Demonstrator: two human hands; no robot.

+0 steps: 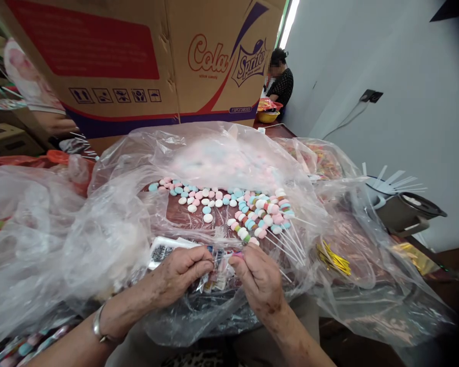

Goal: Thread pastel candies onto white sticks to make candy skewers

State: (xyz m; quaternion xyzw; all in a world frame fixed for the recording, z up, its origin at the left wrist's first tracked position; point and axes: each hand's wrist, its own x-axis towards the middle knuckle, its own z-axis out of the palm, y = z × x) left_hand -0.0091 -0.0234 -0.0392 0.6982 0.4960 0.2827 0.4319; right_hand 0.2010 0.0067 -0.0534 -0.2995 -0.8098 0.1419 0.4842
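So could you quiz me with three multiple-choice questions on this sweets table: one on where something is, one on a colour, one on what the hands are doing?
1. Where do the finished candy skewers lie?
A. Right of the loose candies
B. Inside the cardboard box
C. In the grey pot

2. What colour are the twist ties?
A. Blue
B. Gold
C. Red

3. What are the left hand and right hand doing?
A. Resting flat and open
B. Lifting the box
C. Pinching a small clear wrapper between them

Answers: 1 A, the sticks fan out beside the loose pile; 2 B, they glint yellow-gold; 3 C, fingertips of both close on it.
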